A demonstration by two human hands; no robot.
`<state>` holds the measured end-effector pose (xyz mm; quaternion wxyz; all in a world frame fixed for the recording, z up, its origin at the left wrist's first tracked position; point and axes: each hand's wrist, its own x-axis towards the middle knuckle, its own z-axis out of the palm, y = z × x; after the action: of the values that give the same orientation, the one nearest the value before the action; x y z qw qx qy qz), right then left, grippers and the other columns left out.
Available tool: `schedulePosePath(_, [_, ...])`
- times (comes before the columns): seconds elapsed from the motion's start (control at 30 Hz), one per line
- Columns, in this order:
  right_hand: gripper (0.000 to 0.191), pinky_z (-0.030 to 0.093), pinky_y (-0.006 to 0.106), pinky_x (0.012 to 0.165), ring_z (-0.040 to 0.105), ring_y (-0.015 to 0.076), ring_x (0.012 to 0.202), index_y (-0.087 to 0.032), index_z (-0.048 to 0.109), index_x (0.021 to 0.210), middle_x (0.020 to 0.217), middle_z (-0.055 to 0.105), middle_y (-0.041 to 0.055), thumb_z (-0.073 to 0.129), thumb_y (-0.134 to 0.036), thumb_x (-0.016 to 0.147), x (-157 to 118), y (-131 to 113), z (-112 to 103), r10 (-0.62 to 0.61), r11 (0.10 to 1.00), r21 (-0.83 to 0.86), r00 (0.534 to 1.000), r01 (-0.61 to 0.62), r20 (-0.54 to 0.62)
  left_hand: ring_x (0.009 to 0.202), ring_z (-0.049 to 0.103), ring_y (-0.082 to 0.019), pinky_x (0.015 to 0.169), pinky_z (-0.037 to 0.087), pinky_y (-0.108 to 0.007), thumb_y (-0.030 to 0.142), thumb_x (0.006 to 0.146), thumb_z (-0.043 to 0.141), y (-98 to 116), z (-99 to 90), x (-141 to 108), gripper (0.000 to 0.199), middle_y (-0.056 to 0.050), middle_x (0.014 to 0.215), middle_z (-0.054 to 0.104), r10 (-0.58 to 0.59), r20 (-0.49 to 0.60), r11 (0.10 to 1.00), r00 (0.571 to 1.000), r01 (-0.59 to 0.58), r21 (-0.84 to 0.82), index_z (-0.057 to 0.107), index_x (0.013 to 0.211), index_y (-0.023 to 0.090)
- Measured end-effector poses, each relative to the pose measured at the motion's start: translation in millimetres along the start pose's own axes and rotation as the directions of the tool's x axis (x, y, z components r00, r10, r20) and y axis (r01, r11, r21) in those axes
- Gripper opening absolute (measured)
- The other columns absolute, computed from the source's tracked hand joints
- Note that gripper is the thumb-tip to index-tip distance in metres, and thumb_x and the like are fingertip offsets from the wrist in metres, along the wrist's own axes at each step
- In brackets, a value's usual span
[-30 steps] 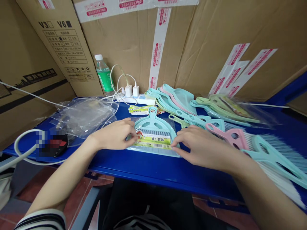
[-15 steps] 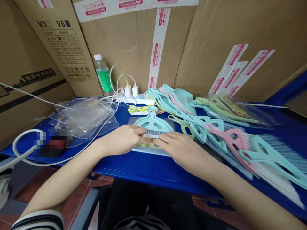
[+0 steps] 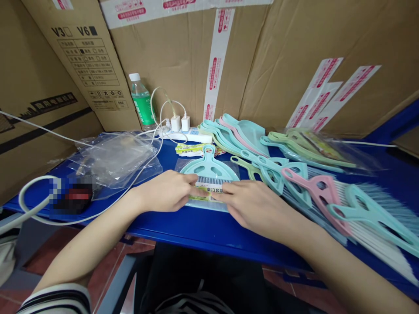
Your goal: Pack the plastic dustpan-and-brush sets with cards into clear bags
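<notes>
A light blue dustpan (image 3: 208, 165) lies with its handle pointing away from me, a grey-bristled brush (image 3: 212, 179) nested on it. Clear plastic film (image 3: 179, 165) shows around the dustpan's edges. Across its front part lies a yellow and white printed label card (image 3: 214, 189). My left hand (image 3: 172, 190) is closed at the left side of the set, its index finger laid on the card. From the right, my right hand (image 3: 247, 200) is closed at the other side, fingertips on the card. Both thumbs are mostly hidden.
Several dustpans (image 3: 248, 133) stand stacked behind, and loose brushes (image 3: 322, 192) spread to the right. Bagged dustpans (image 3: 314, 148) lie at back right. Clear bags (image 3: 119, 152), a white cable, a power strip (image 3: 196, 136) and a bottle (image 3: 143, 104) occupy the left and back. Cardboard boxes (image 3: 183, 65) wall the rear.
My fingertips have drawn slightly apart, the right hand moving a little right, so more of the label card's print shows. The dustpan stays in place.
</notes>
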<state>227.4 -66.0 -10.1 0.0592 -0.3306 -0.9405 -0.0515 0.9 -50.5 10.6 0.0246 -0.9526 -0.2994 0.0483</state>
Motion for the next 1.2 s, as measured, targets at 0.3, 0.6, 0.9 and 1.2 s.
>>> schedulePosePath(0.3, [0.031, 0.040, 0.031, 0.063, 0.065, 0.0203, 0.077, -0.018, 0.075, 0.093, 0.082, 0.073, 0.0044, 0.050, -0.004, 0.082, -0.8, 1.5, -2.9, 0.011, 0.999, 0.053, 1.000, -0.012, 0.025, 0.062, 0.059, -0.014, 0.053, 0.041, -0.026, 0.006, 0.082, 0.049, -2.0, -2.4, -2.7, 0.048, 0.000, 0.085, 0.063, -0.054, 0.013, 0.998, 0.998, 0.054, -0.022, 0.071, 0.114, 0.035])
schedulePosePath(0.6, [0.031, 0.040, 0.035, 0.075, 0.061, 0.0217, 0.078, -0.020, 0.076, 0.086, 0.076, 0.071, 0.0048, 0.049, -0.004, 0.082, -3.3, 7.9, -3.6, 0.007, 0.995, 0.101, 1.000, -0.008, 0.013, 0.060, 0.053, -0.011, 0.053, 0.037, -0.023, 0.004, 0.083, 0.050, -7.7, -0.7, -6.5, 0.043, 0.001, 0.075, 0.055, -0.049, -0.052, 0.997, 0.997, 0.046, -0.067, 0.075, 0.104, 0.033])
schedulePosePath(0.9, [0.033, 0.039, 0.034, 0.071, 0.054, 0.0200, 0.072, -0.021, 0.077, 0.084, 0.069, 0.063, 0.0037, 0.049, -0.004, 0.083, -9.1, 14.0, -2.9, 0.027, 0.992, 0.127, 0.999, -0.024, -0.025, 0.064, 0.054, -0.011, 0.053, 0.035, -0.022, 0.004, 0.082, 0.053, -11.2, -3.9, -10.9, 0.044, 0.001, 0.074, 0.055, -0.105, -0.052, 0.989, 0.993, 0.099, -0.109, 0.077, 0.100, 0.035])
schedulePosePath(1.2, [0.038, 0.041, 0.036, 0.079, 0.058, 0.0203, 0.074, -0.025, 0.078, 0.093, 0.070, 0.066, 0.0025, 0.048, -0.005, 0.081, -13.6, 20.4, -6.0, 0.080, 0.983, 0.160, 0.995, -0.090, 0.066, 0.065, 0.057, -0.010, 0.057, 0.040, -0.021, 0.008, 0.086, 0.048, -16.8, -5.0, -14.8, 0.042, 0.000, 0.079, 0.062, -0.168, -0.009, 0.974, 0.986, 0.165, -0.157, 0.077, 0.100, 0.036])
